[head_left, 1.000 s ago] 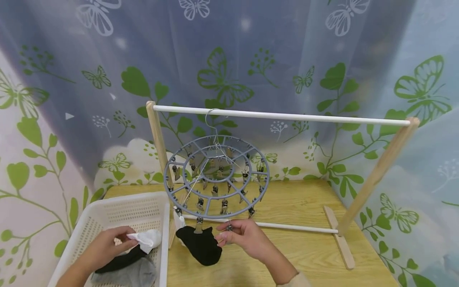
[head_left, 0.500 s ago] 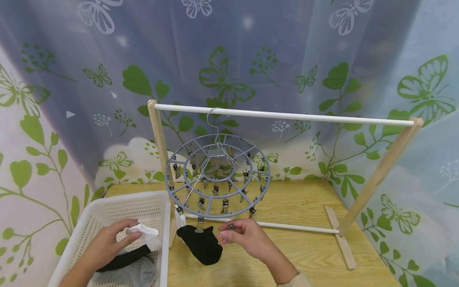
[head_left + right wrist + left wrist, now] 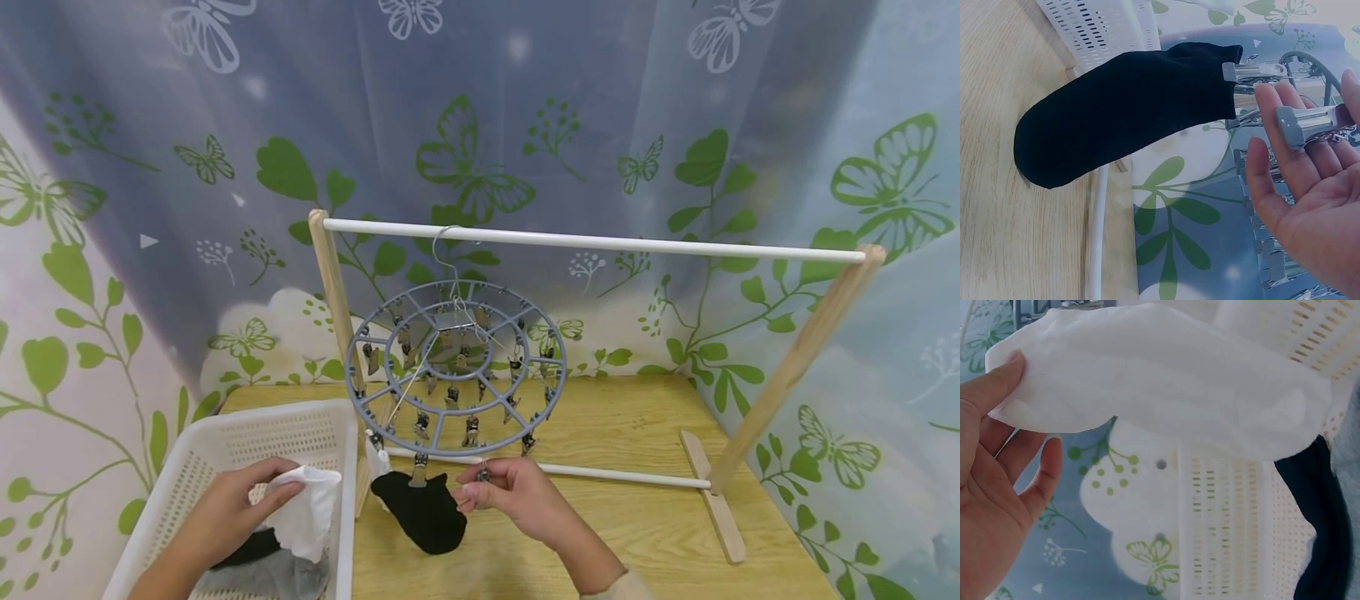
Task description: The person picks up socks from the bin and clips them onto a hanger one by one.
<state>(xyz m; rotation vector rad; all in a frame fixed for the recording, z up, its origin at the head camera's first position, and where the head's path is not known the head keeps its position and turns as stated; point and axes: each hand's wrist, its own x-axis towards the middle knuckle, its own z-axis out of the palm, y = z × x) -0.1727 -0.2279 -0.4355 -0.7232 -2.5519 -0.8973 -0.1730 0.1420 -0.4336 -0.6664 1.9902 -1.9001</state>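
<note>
In the head view, pinches a white sock [image 3: 309,515] by the edge of its cuff between thumb and fingers of the left hand [image 3: 232,508], letting it droop over the white basket [image 3: 347,517], above the dark cloth [image 3: 253,547] and grey cloth [image 3: 266,577] lying inside. With the right hand [image 3: 517,498], grips a metal clip [image 3: 482,475] below the near edge of the round grey hanger [image 3: 564,367], itself hooked on the white top rail [image 3: 600,242]. Just left of those fingers, has a black sock [image 3: 426,515] dangling from another clip [image 3: 417,473], with something white partly hidden behind. In the left wrist view, holds the white sock by one end, with thumb pressed on the near face and foot part stretching away toward the basket's perforated wall, near the dark and grey cloths. In the right wrist view, grasps the grey-tipped clip by its rear part between fingers and a thumb cut off by the frame, with its tip pointing toward the black sock and apart from it. Has that sock's cuff caught in the neighbouring clip, beside the fingertips, with toe extending over the wooden tabletop [image 3: 1016,237].
</note>
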